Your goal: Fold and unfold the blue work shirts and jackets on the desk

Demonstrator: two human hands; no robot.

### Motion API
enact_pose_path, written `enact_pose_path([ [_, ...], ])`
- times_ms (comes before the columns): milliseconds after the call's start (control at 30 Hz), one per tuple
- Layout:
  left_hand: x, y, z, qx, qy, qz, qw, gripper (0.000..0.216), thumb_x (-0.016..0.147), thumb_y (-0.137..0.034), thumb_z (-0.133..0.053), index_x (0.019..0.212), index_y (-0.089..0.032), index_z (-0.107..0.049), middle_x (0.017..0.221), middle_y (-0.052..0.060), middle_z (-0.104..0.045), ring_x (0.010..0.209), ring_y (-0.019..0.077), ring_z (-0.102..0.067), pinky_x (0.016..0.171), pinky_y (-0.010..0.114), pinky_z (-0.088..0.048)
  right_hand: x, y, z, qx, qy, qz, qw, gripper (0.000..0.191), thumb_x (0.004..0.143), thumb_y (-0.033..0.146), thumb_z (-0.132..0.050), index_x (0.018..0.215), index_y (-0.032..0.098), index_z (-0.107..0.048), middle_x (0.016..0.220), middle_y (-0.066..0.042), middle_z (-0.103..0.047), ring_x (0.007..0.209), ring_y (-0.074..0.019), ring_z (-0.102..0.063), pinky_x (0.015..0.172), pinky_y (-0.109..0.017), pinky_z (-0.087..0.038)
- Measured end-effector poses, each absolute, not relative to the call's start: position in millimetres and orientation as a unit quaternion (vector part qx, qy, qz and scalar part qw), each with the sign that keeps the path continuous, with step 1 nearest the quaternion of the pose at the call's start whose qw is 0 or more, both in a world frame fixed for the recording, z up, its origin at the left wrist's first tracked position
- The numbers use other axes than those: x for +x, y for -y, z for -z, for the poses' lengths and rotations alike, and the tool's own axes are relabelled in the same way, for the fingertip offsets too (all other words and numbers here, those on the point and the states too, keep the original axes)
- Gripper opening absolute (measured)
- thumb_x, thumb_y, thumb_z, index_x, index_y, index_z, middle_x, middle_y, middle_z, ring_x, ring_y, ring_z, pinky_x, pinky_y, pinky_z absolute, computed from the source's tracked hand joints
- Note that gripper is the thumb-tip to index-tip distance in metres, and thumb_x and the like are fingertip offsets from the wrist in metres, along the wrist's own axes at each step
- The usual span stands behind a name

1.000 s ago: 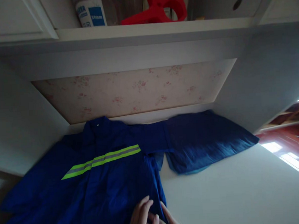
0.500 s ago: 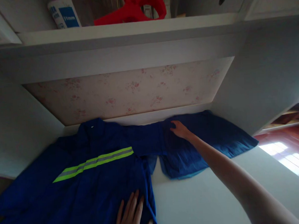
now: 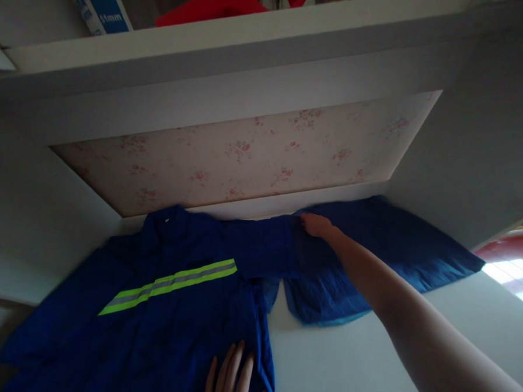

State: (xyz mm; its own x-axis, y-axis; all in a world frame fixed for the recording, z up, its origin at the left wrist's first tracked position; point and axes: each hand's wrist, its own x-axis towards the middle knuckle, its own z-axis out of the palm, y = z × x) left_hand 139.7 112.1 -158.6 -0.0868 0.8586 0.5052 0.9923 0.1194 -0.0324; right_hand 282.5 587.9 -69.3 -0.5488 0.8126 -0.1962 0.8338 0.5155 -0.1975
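Note:
A blue work jacket (image 3: 181,329) with a yellow-green and grey reflective stripe (image 3: 174,285) is spread on the white surface, its collar toward the back. My left hand (image 3: 229,379) lies on the jacket's lower front with fingers spread, near its right edge. At the end of the sleeve (image 3: 264,242) stretched to the right, my right hand (image 3: 318,225) is closed, with its fingertips at the cuff's upper corner. Beneath that hand a second piece of dark blue cloth (image 3: 390,236) reaches to the right. Which layer the fingers pinch is hard to see.
White panels (image 3: 464,144) rise on both sides, and a flower-patterned back panel (image 3: 259,155) stands behind. Overhead runs a shelf edge (image 3: 236,42) carrying a red plastic object (image 3: 216,4) and a labelled container (image 3: 107,14). The white surface (image 3: 331,362) extends at lower right.
My right hand's fingers have closed at the sleeve's end. My left hand stays flat on the jacket, slightly lower in view. The camera view has shifted, with the shelf now higher.

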Motion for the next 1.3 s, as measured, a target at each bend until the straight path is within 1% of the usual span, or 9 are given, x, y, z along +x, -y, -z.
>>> enact_pose_path([
  [167,146,-127,123,-0.692,0.674,0.206,0.156,0.031,0.089,-0.035,-0.06,0.12,-0.026,-0.061,0.116,0.006,-0.074,0.101,0.0221,-0.072,0.086,0.037,-0.059,293,-570,71,0.481,-0.869,0.113,0.021,0.038,0.101,0.021,-0.036,0.134,0.02,-0.055,0.143,-0.018,-0.048,0.119,-0.0313,-0.06,0.098,-0.048,-0.047],
  [367,195,-172,81,-0.713,0.64,0.288,-0.01,0.025,0.09,-0.024,-0.06,0.115,-0.025,-0.06,0.113,0.004,-0.073,0.106,0.016,-0.069,0.093,0.027,-0.057,305,-577,72,0.477,-0.867,0.144,0.003,0.059,0.101,0.035,-0.041,0.156,0.017,-0.029,0.163,-0.019,-0.021,0.138,-0.034,-0.044,0.109,-0.046,-0.04],
  [500,213,-191,101,-0.744,0.604,0.284,0.032,0.039,0.082,-0.039,-0.07,0.116,-0.022,-0.061,0.118,0.005,-0.073,0.107,0.0218,-0.069,0.091,0.031,-0.059,290,-587,70,0.452,-0.873,0.181,-0.01,0.073,0.096,0.054,-0.051,0.154,0.013,-0.034,0.157,-0.021,-0.036,0.135,-0.0319,-0.047,0.107,-0.04,-0.042],
  [633,213,-193,121,-0.75,0.606,0.262,0.039,0.049,0.077,-0.049,-0.075,0.117,-0.024,-0.062,0.125,0.005,-0.07,0.112,0.0245,-0.066,0.098,0.037,-0.056,277,-594,71,0.437,-0.879,0.19,-0.027,0.066,0.091,0.05,-0.062,0.144,0.012,-0.05,0.142,-0.022,-0.052,0.117,-0.0287,-0.061,0.095,-0.034,-0.049],
  [767,213,-187,118,-0.734,0.616,0.284,0.001,0.043,0.079,-0.042,-0.074,0.116,-0.024,-0.062,0.125,0.004,-0.07,0.113,0.0243,-0.066,0.101,0.038,-0.054,279,-592,67,0.426,-0.886,0.169,-0.069,0.039,0.098,0.039,-0.052,0.124,0.015,-0.067,0.128,-0.016,-0.06,0.111,-0.0245,-0.063,0.097,-0.033,-0.048],
  [967,218,-198,80,-0.656,0.664,0.33,-0.137,0.03,0.09,-0.023,-0.059,0.12,-0.023,-0.059,0.118,0.008,-0.069,0.111,0.0214,-0.066,0.096,0.037,-0.056,329,-555,41,0.405,-0.895,0.129,-0.138,0.033,0.101,0.036,-0.045,0.114,0.021,-0.07,0.121,-0.009,-0.066,0.113,-0.0246,-0.061,0.103,-0.036,-0.043],
  [1133,215,-253,39,-0.631,0.664,0.381,-0.127,0.049,0.091,-0.03,-0.061,0.137,-0.018,-0.047,0.138,0.015,-0.057,0.131,0.0257,-0.052,0.11,0.046,-0.046,410,-474,9,0.354,-0.887,0.175,-0.24,0.032,0.097,0.045,-0.051,0.098,0.021,-0.072,0.097,-0.008,-0.07,0.087,-0.0217,-0.065,0.082,-0.033,-0.051],
  [1233,218,-284,28,-0.66,0.658,0.353,-0.089,0.076,0.084,-0.034,-0.07,0.15,-0.017,-0.035,0.153,0.018,-0.043,0.142,0.0321,-0.04,0.114,0.054,-0.039,472,-409,-13,0.35,-0.877,0.279,-0.174,0.034,0.094,0.051,-0.056,0.08,0.023,-0.072,0.076,-0.005,-0.066,0.068,-0.0187,-0.061,0.061,-0.03,-0.049],
  [1300,225,-295,26,-0.713,0.624,0.31,-0.081,0.076,0.082,-0.03,-0.07,0.15,-0.022,-0.037,0.157,0.014,-0.04,0.144,0.0338,-0.035,0.115,0.058,-0.034,513,-372,-26,0.327,-0.857,0.393,-0.064,0.03,0.092,0.049,-0.06,0.08,0.025,-0.074,0.075,-0.006,-0.068,0.065,-0.0181,-0.063,0.06,-0.03,-0.051],
])
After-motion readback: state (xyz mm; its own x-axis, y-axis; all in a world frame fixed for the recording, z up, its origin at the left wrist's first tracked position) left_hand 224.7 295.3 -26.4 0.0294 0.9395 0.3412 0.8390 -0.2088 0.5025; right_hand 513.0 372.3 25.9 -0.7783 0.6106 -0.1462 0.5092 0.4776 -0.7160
